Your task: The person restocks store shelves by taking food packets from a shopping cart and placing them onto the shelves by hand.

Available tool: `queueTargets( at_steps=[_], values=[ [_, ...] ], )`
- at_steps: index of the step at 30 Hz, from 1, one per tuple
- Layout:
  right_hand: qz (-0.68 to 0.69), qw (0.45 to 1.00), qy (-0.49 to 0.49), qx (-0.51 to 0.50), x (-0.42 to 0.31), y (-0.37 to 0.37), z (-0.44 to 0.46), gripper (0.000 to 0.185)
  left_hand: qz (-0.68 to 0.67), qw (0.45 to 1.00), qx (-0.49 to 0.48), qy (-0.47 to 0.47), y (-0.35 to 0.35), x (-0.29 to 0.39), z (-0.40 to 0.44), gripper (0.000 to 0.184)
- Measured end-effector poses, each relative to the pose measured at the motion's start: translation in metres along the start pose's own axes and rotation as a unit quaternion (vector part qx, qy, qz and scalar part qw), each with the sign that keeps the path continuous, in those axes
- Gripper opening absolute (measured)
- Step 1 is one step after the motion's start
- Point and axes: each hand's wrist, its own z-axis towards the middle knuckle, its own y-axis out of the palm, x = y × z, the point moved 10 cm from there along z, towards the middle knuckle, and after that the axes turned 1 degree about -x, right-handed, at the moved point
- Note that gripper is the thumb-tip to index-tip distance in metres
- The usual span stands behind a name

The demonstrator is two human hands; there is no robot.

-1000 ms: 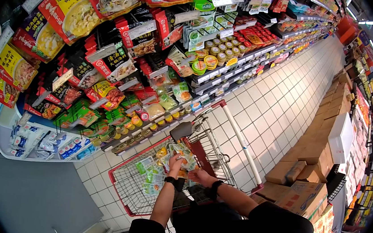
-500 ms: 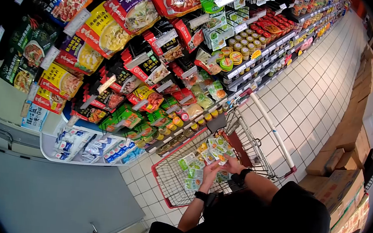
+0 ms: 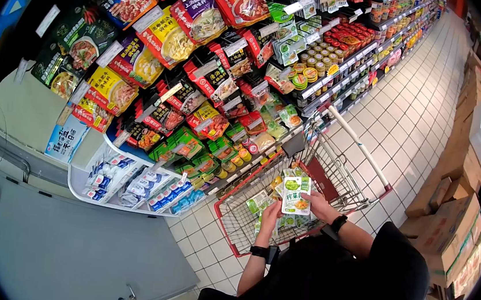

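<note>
A white and green food packet (image 3: 296, 196) is held up over the shopping cart (image 3: 231, 239), its printed front facing me. My right hand (image 3: 317, 206) grips the packet's right side. At its left edge is my left hand (image 3: 271, 212), fingers bent close to the packet; whether they touch it is too small to tell. Below, several similar green and white packets (image 3: 257, 202) lie in the wire cart, partly hidden by my hands and the held packet.
Shelves of hanging seasoning pouches (image 3: 170, 36) rise at the left, above a white bin of small packs (image 3: 113, 178). A grey door (image 3: 81, 239) is at the lower left. Cardboard boxes (image 3: 446, 233) line the right side. The tiled aisle (image 3: 400, 113) runs to the upper right.
The packet has been lifted from low over the cart and now faces me. My hands have moved apart to its two sides. The view has shifted, so the cart appears further right.
</note>
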Motion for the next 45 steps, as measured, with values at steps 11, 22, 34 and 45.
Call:
queueTargets(
  at_steps=[11, 22, 34, 45],
  values=[
    [-0.309, 0.928, -0.198, 0.065, -0.03, 0.052, -0.104, 0.032, 0.056, 0.991, -0.069, 0.101, 0.001, 0.05, -0.083, 0.016],
    [-0.209, 0.948, -0.225, 0.088, -0.02, 0.068, -0.188, 0.033, 0.048, 0.977, -0.151, 0.144, 0.024, 0.083, -0.151, 0.01],
    [-0.224, 0.938, -0.234, 0.127, -0.043, 0.033, -0.229, 0.03, 0.039, 0.967, -0.23, 0.102, 0.089, 0.064, -0.145, 0.02],
    [-0.164, 0.947, -0.237, 0.145, -0.117, -0.079, -0.292, 0.027, 0.035, 0.943, -0.322, 0.072, 0.268, 0.064, -0.15, 0.028]
  ],
)
